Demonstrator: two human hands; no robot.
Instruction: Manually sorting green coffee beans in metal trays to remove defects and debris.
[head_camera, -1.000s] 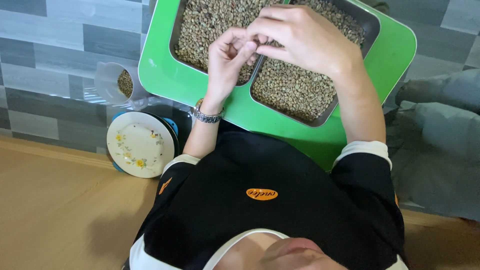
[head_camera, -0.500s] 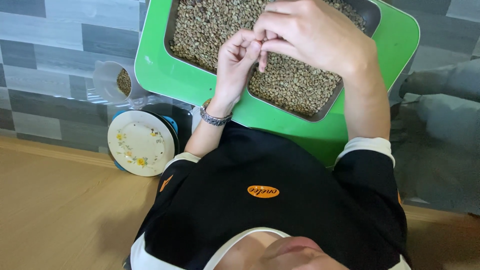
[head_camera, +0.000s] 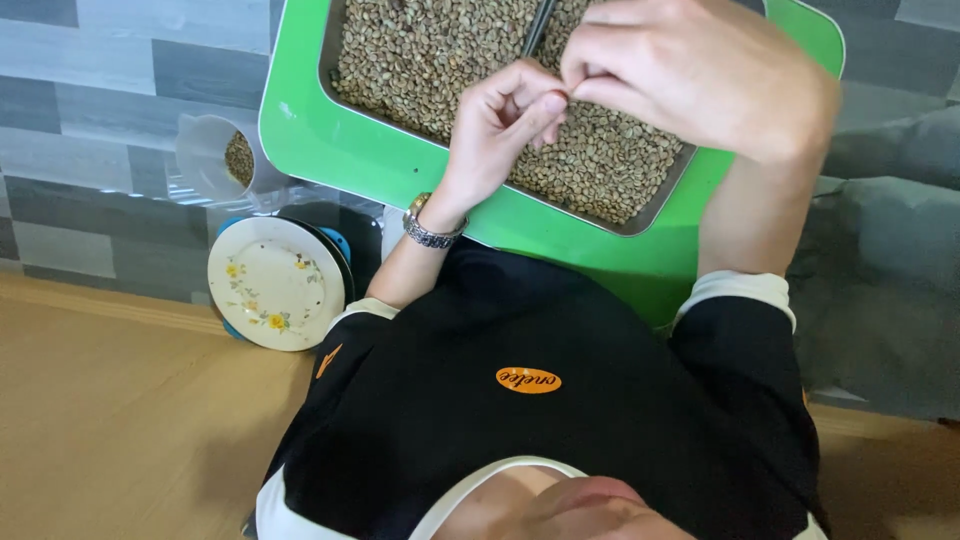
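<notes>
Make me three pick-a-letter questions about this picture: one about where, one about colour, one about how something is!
1. Where is the round flowered plate? A. beside the person, off the tray B. in the pan C. inside the cup
2. What colour is the plastic tray under the rectangular metal pan? A. red B. green C. blue
3. The pan is: A. empty B. lidded C. full of small beans
Answers: A, it lies left of the tray; B, bright green rim; C, beans cover it.

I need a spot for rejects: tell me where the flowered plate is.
In the head view, the flowered plate sits low on the image's left, just below the clear cup of beans and beside the green tray's corner, near the hand wearing the watch.
</notes>
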